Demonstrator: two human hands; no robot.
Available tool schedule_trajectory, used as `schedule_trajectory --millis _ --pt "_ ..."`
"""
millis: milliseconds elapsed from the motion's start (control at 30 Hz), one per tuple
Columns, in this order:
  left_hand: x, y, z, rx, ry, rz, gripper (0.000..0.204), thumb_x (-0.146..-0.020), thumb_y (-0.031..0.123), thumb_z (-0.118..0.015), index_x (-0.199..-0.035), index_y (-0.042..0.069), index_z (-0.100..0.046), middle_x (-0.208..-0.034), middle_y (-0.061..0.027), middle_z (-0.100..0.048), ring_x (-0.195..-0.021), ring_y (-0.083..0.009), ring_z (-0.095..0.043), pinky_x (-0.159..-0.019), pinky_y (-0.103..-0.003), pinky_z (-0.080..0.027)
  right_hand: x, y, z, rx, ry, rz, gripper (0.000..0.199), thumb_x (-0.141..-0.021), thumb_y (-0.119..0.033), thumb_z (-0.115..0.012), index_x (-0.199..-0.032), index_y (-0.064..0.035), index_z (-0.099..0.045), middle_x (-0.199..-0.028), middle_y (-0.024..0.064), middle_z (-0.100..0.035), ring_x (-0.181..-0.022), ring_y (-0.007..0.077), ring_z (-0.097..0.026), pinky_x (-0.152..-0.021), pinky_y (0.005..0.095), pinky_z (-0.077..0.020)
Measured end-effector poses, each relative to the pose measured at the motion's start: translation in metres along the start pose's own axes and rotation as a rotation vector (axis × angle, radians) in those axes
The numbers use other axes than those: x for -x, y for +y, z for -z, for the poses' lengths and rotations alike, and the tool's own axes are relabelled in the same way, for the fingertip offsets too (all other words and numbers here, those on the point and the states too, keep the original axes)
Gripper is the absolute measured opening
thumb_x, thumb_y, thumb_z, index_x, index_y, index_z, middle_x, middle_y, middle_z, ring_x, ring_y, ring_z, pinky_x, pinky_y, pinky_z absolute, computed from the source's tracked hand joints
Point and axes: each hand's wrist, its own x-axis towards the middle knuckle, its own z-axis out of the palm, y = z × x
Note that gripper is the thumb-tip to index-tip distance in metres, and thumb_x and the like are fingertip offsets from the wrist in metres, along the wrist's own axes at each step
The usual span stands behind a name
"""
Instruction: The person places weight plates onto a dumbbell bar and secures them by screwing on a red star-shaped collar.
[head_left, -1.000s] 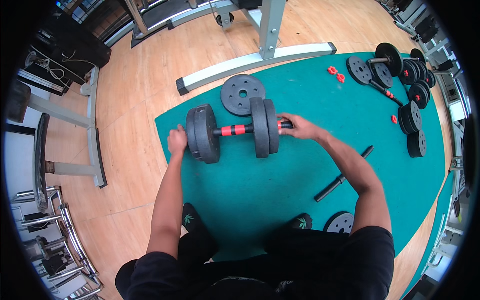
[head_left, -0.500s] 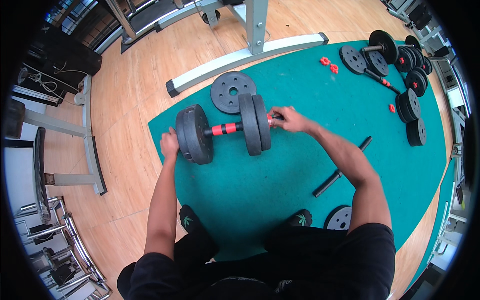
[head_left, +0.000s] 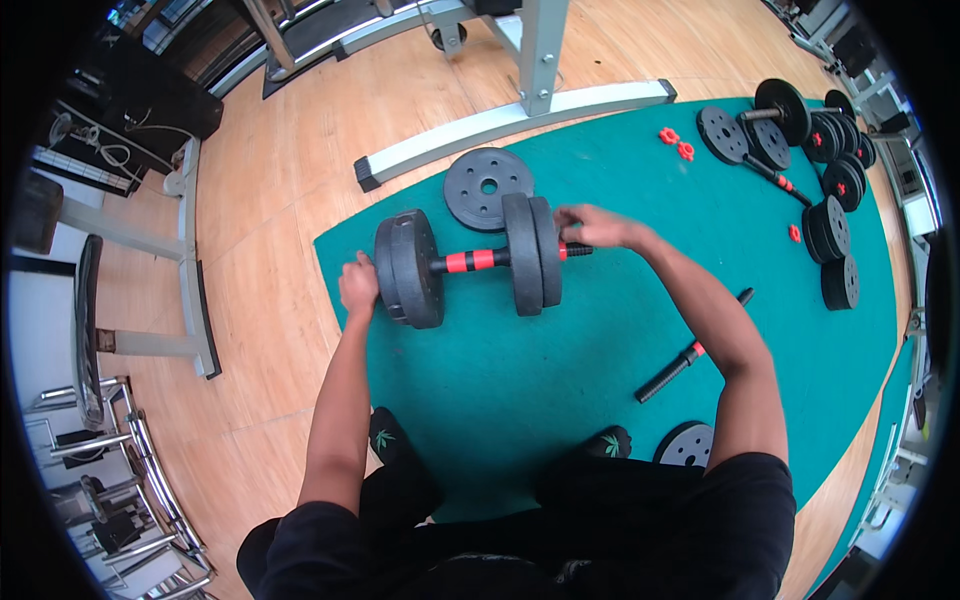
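Observation:
A black dumbbell [head_left: 478, 261] with a red-and-black grip lies across the green mat, two thick weight plates on each end. My left hand [head_left: 360, 286] is closed at its left end; the plates partly hide the fingertips. At the right end, my right hand [head_left: 600, 228] is just above the threaded bar end, fingers apart and curved beside the red collar nut [head_left: 564, 252]. Whether the fingertips touch the nut is hard to make out. Just beyond the dumbbell a flat black weight plate [head_left: 488, 187] lies on the mat.
A loose dumbbell bar [head_left: 694, 350] lies right of my legs, near another plate [head_left: 686, 444]. Red star nuts [head_left: 676, 143], stacked plates [head_left: 826, 229] and a second bar [head_left: 775, 178] sit at the far right. A grey machine foot [head_left: 515, 133] borders the mat's far edge.
My right hand has loosened from the dumbbell's right end and lifted slightly, uncovering the threaded bar tip. My left hand stays at the left end. The whole view has shifted slightly.

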Motion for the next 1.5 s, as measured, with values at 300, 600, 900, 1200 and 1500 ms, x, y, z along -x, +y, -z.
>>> schedule_trajectory --millis 300,600,900,1200,1500 --pt "0.018 0.005 0.018 0.074 0.003 0.073 0.058 -0.098 0.043 -0.041 -0.08 -0.005 -0.07 -0.09 -0.031 -0.066 -0.089 -0.0506 -0.062 -0.084 -0.057 -0.047 -0.053 -0.138 -0.065 0.7 -0.049 0.253 0.055 -0.083 -0.019 -0.064 -0.132 -0.0008 -0.049 -0.124 0.0204 -0.06 -0.116 0.0386 -0.057 -0.098 0.0465 -0.0462" --pt "0.051 -0.003 0.011 0.187 0.082 -0.059 0.059 -0.101 0.037 -0.038 -0.072 -0.006 -0.067 -0.078 -0.0295 -0.064 -0.078 -0.0498 -0.061 -0.076 -0.057 -0.046 -0.132 -0.085 -0.152 0.773 -0.624 -0.189 0.068 -0.072 -0.044 -0.08 -0.124 -0.0035 -0.061 -0.112 0.019 -0.067 -0.105 0.0354 -0.064 -0.088 0.0452 -0.0522" --pt "0.088 -0.034 0.032 0.13 -0.096 -0.076 0.059 -0.102 0.038 -0.036 -0.074 -0.005 -0.067 -0.082 -0.0294 -0.064 -0.081 -0.0496 -0.061 -0.079 -0.056 -0.045 -0.088 -0.083 -0.189 0.295 -0.536 -0.468 0.057 -0.073 -0.039 -0.081 -0.112 0.0008 -0.067 -0.108 0.0164 -0.069 -0.092 0.0313 -0.067 -0.083 0.0427 -0.0543" --pt "0.079 -0.06 0.08 -0.088 -0.649 0.252 0.048 -0.097 0.041 -0.045 -0.112 0.001 -0.066 -0.114 -0.0268 -0.065 -0.112 -0.0421 -0.06 -0.097 -0.049 -0.046 -0.05 -0.143 -0.214 0.422 -0.51 -0.427 0.034 -0.076 -0.034 -0.07 -0.093 -0.0043 -0.073 -0.099 0.0164 -0.072 -0.095 0.0292 -0.069 -0.084 0.0433 -0.0538" --pt "0.17 -0.007 0.232 0.404 -0.372 0.258 0.035 -0.093 0.03 -0.064 -0.104 -0.002 -0.06 -0.102 -0.0192 -0.068 -0.093 -0.0292 -0.067 -0.083 -0.038 -0.052 0.013 -0.157 -0.219 0.59 -0.322 -0.419 0.041 -0.081 -0.034 -0.068 -0.115 -0.0111 -0.067 -0.123 0.0159 -0.063 -0.119 0.0333 -0.058 -0.098 0.0438 -0.0487"
